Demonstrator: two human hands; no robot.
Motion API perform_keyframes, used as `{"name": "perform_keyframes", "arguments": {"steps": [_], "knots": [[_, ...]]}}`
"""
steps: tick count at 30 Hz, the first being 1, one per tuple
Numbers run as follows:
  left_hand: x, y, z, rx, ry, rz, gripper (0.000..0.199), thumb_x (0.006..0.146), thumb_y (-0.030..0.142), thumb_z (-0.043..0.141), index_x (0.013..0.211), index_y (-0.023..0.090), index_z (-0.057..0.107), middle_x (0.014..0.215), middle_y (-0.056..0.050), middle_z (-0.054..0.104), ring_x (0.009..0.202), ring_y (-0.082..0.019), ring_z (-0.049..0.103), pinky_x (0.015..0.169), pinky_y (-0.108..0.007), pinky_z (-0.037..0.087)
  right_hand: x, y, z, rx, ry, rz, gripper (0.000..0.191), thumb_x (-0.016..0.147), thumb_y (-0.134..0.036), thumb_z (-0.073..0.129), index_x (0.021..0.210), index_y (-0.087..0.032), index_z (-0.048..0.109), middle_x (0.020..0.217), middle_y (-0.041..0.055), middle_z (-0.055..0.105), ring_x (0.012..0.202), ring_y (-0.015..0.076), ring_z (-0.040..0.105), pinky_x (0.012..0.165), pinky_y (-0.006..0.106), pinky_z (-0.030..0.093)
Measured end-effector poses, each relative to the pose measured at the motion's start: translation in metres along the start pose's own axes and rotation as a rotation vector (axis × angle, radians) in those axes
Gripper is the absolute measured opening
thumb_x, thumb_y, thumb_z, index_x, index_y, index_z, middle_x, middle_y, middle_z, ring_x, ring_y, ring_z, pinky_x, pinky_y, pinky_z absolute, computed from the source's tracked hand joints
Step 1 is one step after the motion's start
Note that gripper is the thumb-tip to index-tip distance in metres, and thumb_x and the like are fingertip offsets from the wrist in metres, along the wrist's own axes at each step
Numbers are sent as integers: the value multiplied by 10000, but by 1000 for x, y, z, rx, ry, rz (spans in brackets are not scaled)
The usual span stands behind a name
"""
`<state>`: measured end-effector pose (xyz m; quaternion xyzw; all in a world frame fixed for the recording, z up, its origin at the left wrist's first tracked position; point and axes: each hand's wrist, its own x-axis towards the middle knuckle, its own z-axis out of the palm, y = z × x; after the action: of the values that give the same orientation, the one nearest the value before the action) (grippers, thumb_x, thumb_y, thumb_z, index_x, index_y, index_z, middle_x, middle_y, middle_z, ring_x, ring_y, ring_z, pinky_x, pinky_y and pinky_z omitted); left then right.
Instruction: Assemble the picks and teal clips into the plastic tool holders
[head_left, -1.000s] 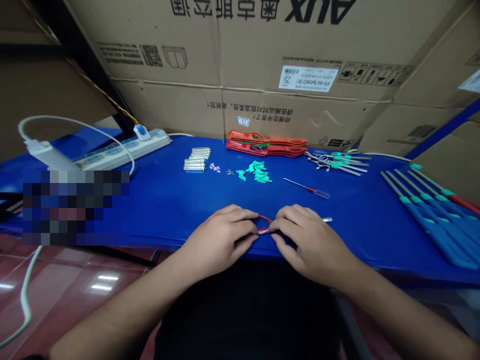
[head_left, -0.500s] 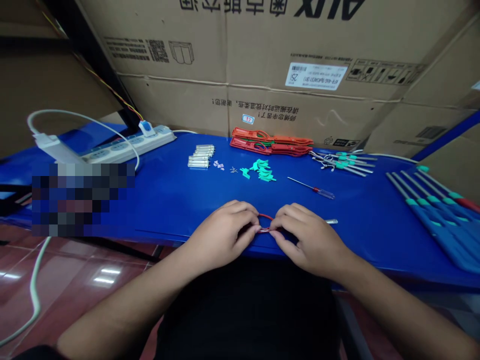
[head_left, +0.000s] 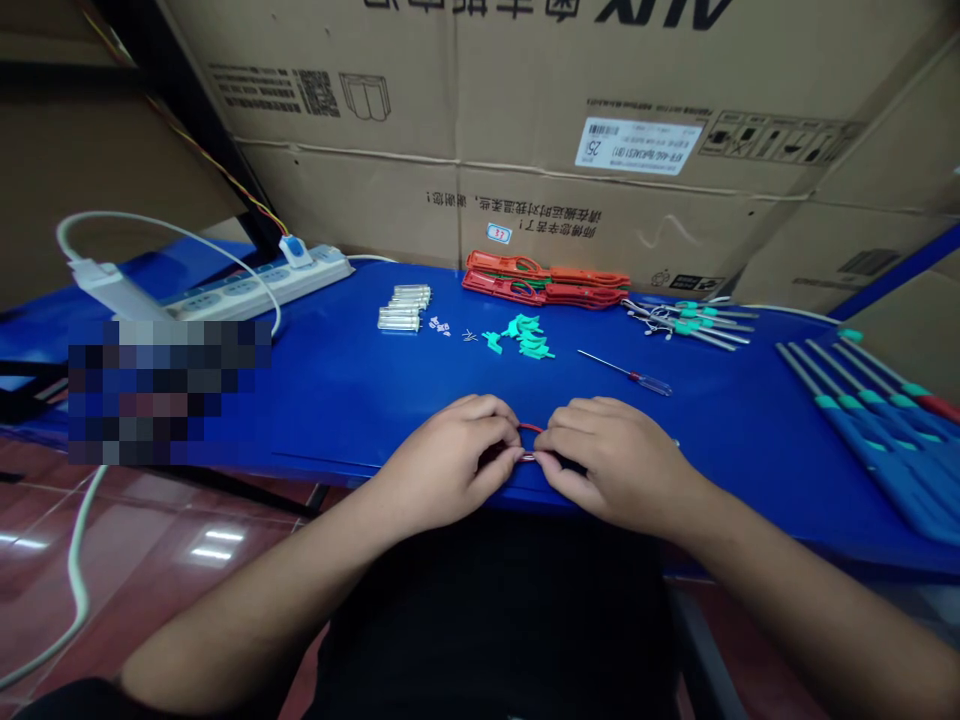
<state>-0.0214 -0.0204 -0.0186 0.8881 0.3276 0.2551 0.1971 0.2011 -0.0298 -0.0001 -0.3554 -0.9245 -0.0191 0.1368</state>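
Both my hands sit close together near the front edge of the blue table (head_left: 337, 400). Between their fingertips is a thin red wire loop (head_left: 529, 428), pinched from each side by my left hand (head_left: 446, 460) and my right hand (head_left: 611, 465). A small silver glint at the knuckles suggests a metal part in the loop, but the fingers mostly hide it. A thin metal rod end barely shows beyond my right hand. Nearest above the hands lies a small red-handled screwdriver (head_left: 624, 373).
Farther back lie green plastic pieces (head_left: 523, 338), orange-red plastic handles (head_left: 544, 282), glass-like tubes (head_left: 403, 308), teal-banded metal tools (head_left: 686, 322) and long blue-handled tools (head_left: 870, 430). A white power strip (head_left: 255, 285) stands at back left, before cardboard boxes (head_left: 600, 120).
My right hand has shifted left and now covers most of the metal rod that showed beside it. The loop is more hidden between my fingers, and the view has tilted slightly.
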Motion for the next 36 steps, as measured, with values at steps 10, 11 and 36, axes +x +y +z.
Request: {"name": "perform_keyframes", "arguments": {"steps": [10,11,36], "knots": [[1,0,-2,-3,13,15,133,946,207,542,918,164,665,1019,-67,644,994,-194,607,926,-373,514,0,4,0,-87,15,-132,250,966,-255,518,859,-175,730,790,52,679,751,182,575,677,335,361],[1,0,-2,-6,9,13,136,949,213,541,923,164,665,1020,-68,643,996,-195,605,929,-376,512,0,3,0,-89,12,-131,253,965,-251,514,854,-172,727,791,55,676,753,185,573,677,337,364],[3,4,-3,-54,19,-69,126,906,175,555,856,162,669,1002,-67,651,943,-188,631,863,-343,523,-19,-8,12,168,168,81,180,955,-223,561,963,-208,740,937,56,705,859,183,582,756,355,427]]}}
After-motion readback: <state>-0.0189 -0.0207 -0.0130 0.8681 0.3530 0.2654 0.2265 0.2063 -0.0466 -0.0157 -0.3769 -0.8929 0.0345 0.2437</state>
